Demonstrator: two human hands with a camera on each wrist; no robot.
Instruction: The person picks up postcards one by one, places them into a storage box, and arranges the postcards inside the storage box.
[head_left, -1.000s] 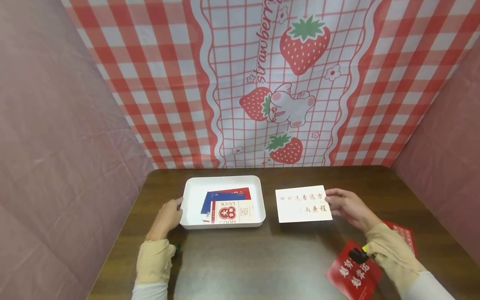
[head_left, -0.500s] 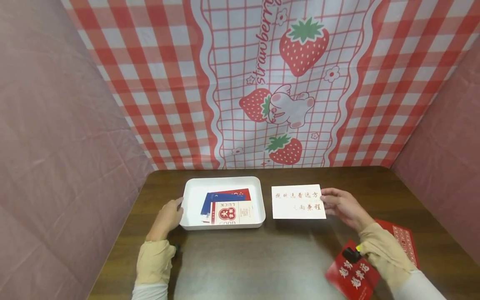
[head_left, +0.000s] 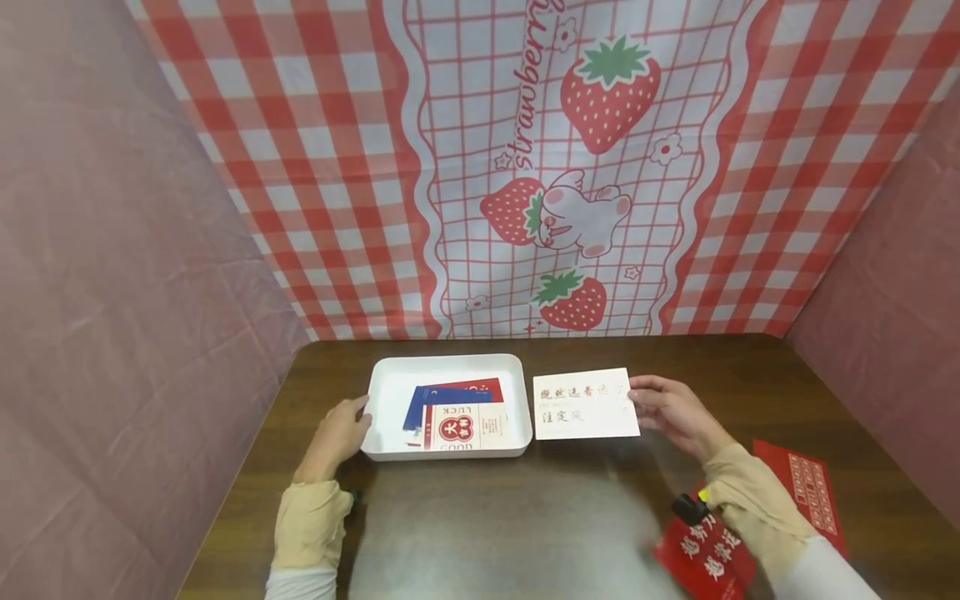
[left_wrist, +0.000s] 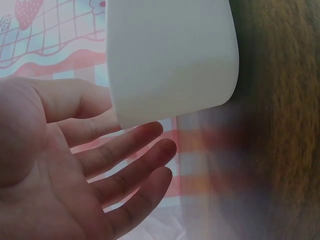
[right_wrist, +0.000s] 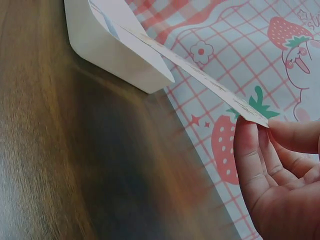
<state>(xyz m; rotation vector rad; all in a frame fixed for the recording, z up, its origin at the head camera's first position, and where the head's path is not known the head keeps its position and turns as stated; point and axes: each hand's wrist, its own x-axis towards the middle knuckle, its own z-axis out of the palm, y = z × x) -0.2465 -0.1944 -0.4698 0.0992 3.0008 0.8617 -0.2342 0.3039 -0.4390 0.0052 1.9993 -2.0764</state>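
Note:
A white tray (head_left: 442,455) stands on the table at centre left, with a blue card (head_left: 431,398), a red card (head_left: 487,385) and a cream card marked LUCK (head_left: 480,427) lying in it. My left hand (head_left: 335,435) holds the tray's left rim with thumb and index finger; its other fingers are loosely bent beside the wall in the left wrist view. Thumb and fingers of my right hand (head_left: 671,414) pinch a white card with brown Chinese writing (head_left: 581,421) by its right edge. That card is raised just right of the tray.
Red cards, one with white writing (head_left: 708,558) and one with a printed grid (head_left: 810,487), lie at the table's front right, partly hidden by the right forearm. A strawberry-checked cloth (head_left: 480,167) hangs behind the table (head_left: 480,525); pink cloth flanks both sides.
My right hand has moved left with the white card, bringing it close to the tray's right wall. The left hand has stayed at the tray's left rim.

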